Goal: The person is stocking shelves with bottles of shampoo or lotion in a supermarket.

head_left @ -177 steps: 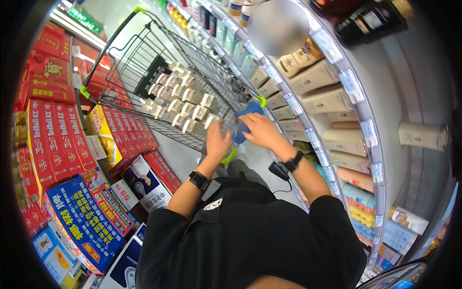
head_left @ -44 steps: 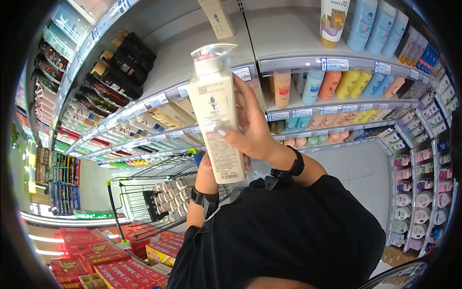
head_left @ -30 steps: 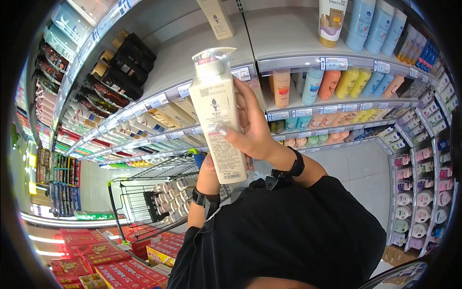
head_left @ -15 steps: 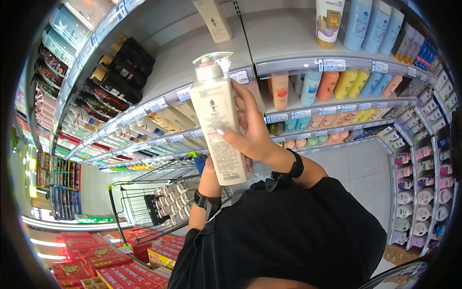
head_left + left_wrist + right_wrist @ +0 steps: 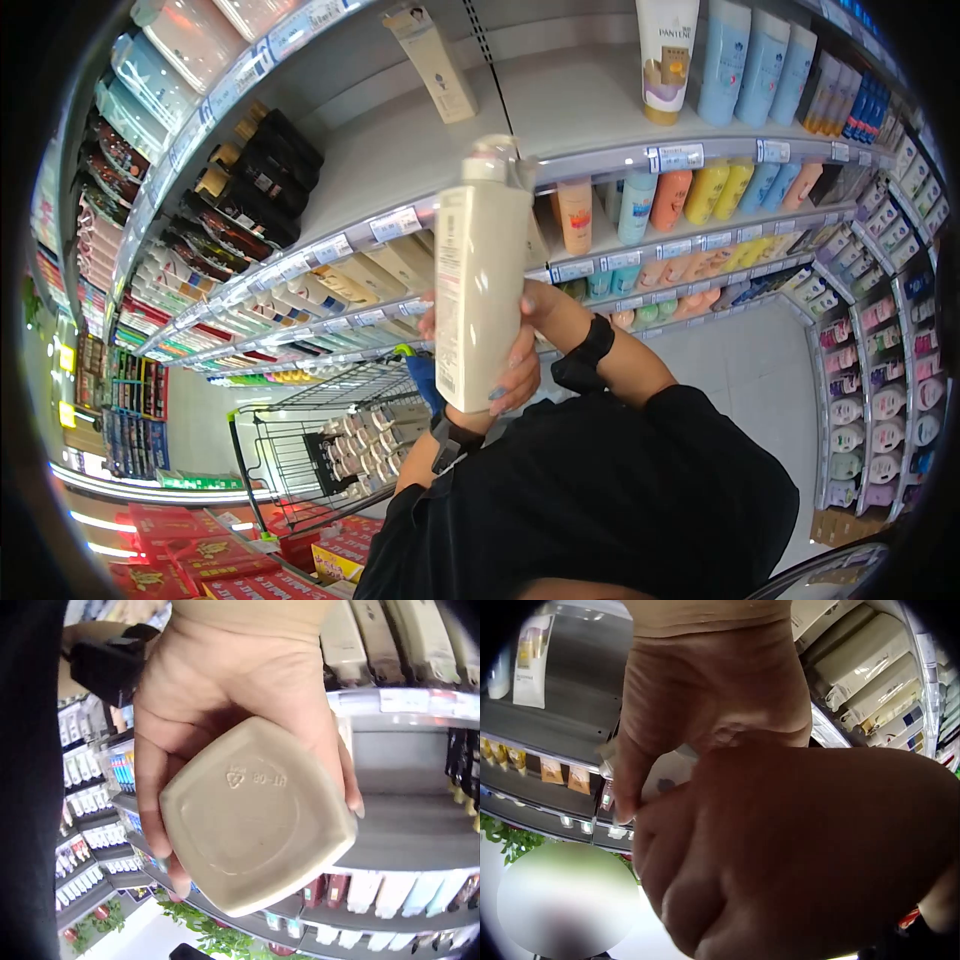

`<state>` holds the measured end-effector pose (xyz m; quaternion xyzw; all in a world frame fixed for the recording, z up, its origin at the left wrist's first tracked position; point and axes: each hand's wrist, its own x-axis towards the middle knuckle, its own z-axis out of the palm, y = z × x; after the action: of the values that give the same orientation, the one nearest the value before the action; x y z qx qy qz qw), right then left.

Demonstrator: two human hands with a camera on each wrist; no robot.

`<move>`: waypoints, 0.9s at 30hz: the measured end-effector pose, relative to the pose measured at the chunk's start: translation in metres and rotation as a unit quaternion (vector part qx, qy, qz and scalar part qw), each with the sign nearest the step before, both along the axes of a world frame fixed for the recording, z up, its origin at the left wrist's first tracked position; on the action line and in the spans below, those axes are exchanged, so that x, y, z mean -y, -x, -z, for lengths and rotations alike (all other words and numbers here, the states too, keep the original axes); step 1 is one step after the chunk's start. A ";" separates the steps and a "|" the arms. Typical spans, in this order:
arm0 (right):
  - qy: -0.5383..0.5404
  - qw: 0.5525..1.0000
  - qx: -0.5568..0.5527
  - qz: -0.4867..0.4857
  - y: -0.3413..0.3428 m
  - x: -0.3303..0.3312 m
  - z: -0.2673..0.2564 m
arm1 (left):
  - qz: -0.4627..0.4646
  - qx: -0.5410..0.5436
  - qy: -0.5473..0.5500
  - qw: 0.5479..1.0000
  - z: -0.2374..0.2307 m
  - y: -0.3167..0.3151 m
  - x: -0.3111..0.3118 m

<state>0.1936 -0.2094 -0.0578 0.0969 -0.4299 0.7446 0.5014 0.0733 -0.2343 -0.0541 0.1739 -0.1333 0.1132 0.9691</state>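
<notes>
Upright in front of the person, a cream pump bottle (image 5: 480, 290) under clear wrap shows a plain side, its print at the left edge. The left hand (image 5: 516, 375) grips its lower part, fingers curled round the right side. In the left wrist view the bottle's base (image 5: 259, 817) sits between that hand's (image 5: 240, 682) thumb and fingers. The right hand (image 5: 560, 310) is at the bottle's right side, its fingers mostly hidden. In the right wrist view the right hand's (image 5: 712, 690) thumb lies beside the bottle, and the left hand (image 5: 780, 847) covers the rest.
A wire cart (image 5: 290, 450) with several packs stands at lower left, near red boxes (image 5: 180, 540). Curved shelves of bottles arc across the front; one cream carton (image 5: 437, 75) stands on the upper shelf (image 5: 400, 140). More shelves (image 5: 865, 400) line the right side.
The bottle has turned, its printed face swinging left, and shifted slightly right and down. The right thumb has left its front; the left fingers now show round its lower right side. The view has shifted slightly.
</notes>
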 end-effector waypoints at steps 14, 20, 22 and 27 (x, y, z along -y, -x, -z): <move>-0.075 0.832 0.236 0.496 -0.013 -0.029 -0.054 | -0.395 -0.206 -0.232 0.864 0.015 0.044 -0.121; -0.129 0.683 0.361 0.622 -0.007 -0.071 -0.090 | -0.557 -0.279 -0.598 0.504 -0.048 0.040 -0.130; -0.110 0.719 0.332 0.600 -0.002 -0.080 -0.100 | -0.584 -0.294 -0.582 0.483 -0.059 0.027 -0.138; -0.172 0.643 0.367 0.650 -0.001 -0.104 -0.114 | -0.636 -0.233 -0.615 0.404 -0.072 0.011 -0.167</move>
<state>0.1945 -0.1051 0.0561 -0.4043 -0.6512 0.1146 0.6319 0.0623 -0.0673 0.0175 0.7771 0.2130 0.5399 0.2433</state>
